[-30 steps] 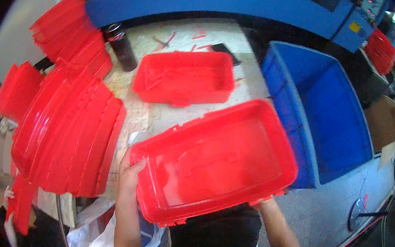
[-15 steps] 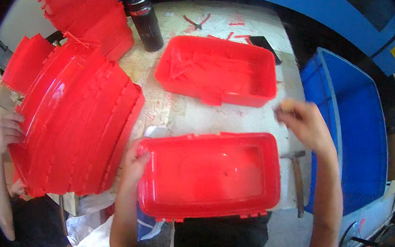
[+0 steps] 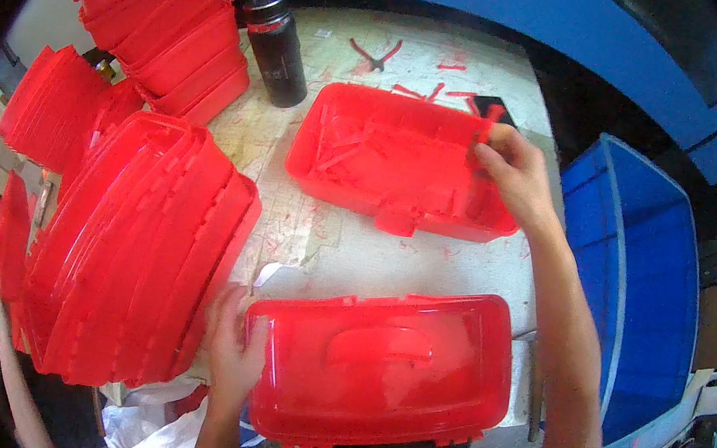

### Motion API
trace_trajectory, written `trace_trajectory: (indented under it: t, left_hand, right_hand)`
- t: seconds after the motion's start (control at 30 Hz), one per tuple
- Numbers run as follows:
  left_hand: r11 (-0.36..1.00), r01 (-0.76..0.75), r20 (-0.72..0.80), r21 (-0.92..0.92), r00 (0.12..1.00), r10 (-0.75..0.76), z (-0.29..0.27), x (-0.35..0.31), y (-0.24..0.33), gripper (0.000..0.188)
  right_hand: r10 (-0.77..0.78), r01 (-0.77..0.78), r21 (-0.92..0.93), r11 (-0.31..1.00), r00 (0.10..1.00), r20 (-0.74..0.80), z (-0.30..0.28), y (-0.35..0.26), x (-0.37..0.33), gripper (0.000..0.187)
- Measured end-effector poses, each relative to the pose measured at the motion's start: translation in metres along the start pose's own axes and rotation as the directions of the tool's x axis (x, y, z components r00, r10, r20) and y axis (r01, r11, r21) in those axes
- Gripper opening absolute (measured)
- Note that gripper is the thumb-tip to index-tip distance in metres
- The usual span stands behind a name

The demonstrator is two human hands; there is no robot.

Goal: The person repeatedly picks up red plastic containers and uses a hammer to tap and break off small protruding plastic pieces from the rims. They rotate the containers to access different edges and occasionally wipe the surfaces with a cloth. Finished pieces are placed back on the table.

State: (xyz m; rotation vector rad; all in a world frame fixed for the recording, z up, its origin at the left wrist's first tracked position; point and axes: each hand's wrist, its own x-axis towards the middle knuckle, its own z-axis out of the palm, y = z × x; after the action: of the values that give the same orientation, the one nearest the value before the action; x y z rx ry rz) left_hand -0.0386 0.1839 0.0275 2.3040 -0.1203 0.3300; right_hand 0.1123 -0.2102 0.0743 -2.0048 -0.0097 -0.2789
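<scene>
A shiny red plastic lid (image 3: pixel 458 362) with a rounded handle-shaped outline is in front of me, overhanging the near table edge. My left hand (image 3: pixel 234 348), somewhat blurred, is closed on its left end, the thumb over the rim. Farther off, a red plastic box (image 3: pixel 395 215) stands on the table with its hollow side up. Several thin red scraps (image 3: pixel 349 153) lie in it. Above the box's right end, my right hand (image 3: pixel 513 167) pinches a small red plastic strip (image 3: pixel 489 125) between thumb and fingers.
Tall stacks of red boxes (image 3: pixel 139 260) crowd the left, beside another person's arm (image 3: pixel 7 351). A black bottle (image 3: pixel 279 57), pliers (image 3: pixel 377 58) and loose scraps stand or lie at the back. A blue bin (image 3: pixel 635 303) is at the right, with a hammer (image 3: pixel 538 380) near it.
My right hand has moved from beside the box to above its right end, where a red strip shows in the fingers. The lid's face looks different, now showing the handle outline. The view has shifted.
</scene>
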Motion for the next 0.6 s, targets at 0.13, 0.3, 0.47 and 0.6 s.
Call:
trace_trajectory:
  t: [0.13,0.3,0.47,0.6]
  left_hand:
    - [0.918,-0.005,0.242,-0.397,0.964,0.109,-0.012,0.002,0.053,0.034]
    - [0.760,0.168,0.514,-0.628,0.822,0.243,0.020,-0.021,0.117,0.050]
    - [0.809,-0.120,0.386,-0.575,0.832,0.398,0.023,-0.039,0.135,0.049]
    - [0.814,-0.214,0.394,-0.541,0.790,0.469,0.022,-0.056,0.142,0.046]
  right_hand:
    - [0.148,-0.137,0.718,0.682,0.988,0.049,0.003,-0.050,-0.096,0.020]
    - [0.028,-0.214,0.893,0.397,0.975,0.222,0.040,-0.071,-0.193,0.022]
    - [0.093,-0.243,0.839,0.486,0.969,0.227,0.043,-0.074,-0.250,0.026]
    - [0.080,-0.190,0.660,0.726,0.978,0.194,0.034,-0.075,-0.282,0.024]
